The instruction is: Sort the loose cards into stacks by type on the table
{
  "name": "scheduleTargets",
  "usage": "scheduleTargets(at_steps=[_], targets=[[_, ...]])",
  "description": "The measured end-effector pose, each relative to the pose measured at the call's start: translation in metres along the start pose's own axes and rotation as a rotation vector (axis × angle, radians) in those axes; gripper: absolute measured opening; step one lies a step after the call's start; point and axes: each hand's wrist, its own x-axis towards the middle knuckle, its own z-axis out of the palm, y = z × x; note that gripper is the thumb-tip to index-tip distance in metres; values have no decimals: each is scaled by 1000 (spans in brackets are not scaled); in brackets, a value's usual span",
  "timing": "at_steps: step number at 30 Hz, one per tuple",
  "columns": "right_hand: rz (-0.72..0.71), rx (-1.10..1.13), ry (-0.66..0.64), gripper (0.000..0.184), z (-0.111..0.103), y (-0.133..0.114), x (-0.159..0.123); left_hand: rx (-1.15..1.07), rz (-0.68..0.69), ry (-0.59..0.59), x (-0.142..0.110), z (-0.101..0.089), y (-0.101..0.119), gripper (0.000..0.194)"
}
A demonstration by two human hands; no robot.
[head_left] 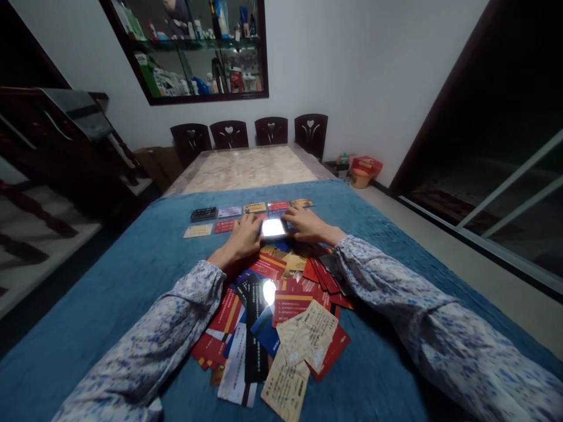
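hands, two of them, meet over the blue cloth [145, 281]: the left hand [241, 237] and the right hand [308, 225] sit at either side of one dark-edged card [273, 227], between the rows and the pile [299, 296]. left fingers are bent and close together, right fingers bent and slightly parted; i cannot tell whether they pinch the card or only press its sides. glare whitens its face, so no print reads.

five spots show in the far row: a black card [203, 214], a lavender card [229, 211], a yellow card [255, 208], a red card [278, 206] and a gold card [301, 203], partly behind the right hand. nearer, one cream card [197, 230] and one second red card [223, 226] show; the hands hide part of that row.

the pile between the two sleeves [176, 322] is too overlapped to count: flat oblongs, mostly red, some blue, black and gold, with three patterned cream ones at the near side. a second glare spot blots its middle.

the cloth is soft and creased, the table [250, 167] beyond it mottled like stone. four chairs [229, 135] have heart cut-outs; their seats are hidden. the cabinet [206, 97] is cut off above, and the doorway [497, 158] is too dark to make out.
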Motion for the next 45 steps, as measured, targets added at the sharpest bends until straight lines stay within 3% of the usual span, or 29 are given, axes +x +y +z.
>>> scheduleTargets(at_steps=[8,15,24,45], targets=[[-28,-22,-16,51,-3,-16,32,-24,-48,7,-4,-5,-30,39],[-80,7,-29,37,-5,-28,60,0,-101,-24,-6,-9,-56,42],[-73,-8,-44,37,-1,-41,93,16,-151,-39,-5,-11,-82,40],[-30,-15,-85,39,-2,-55,161,116,-240,-140,25,-18,-134,39]])
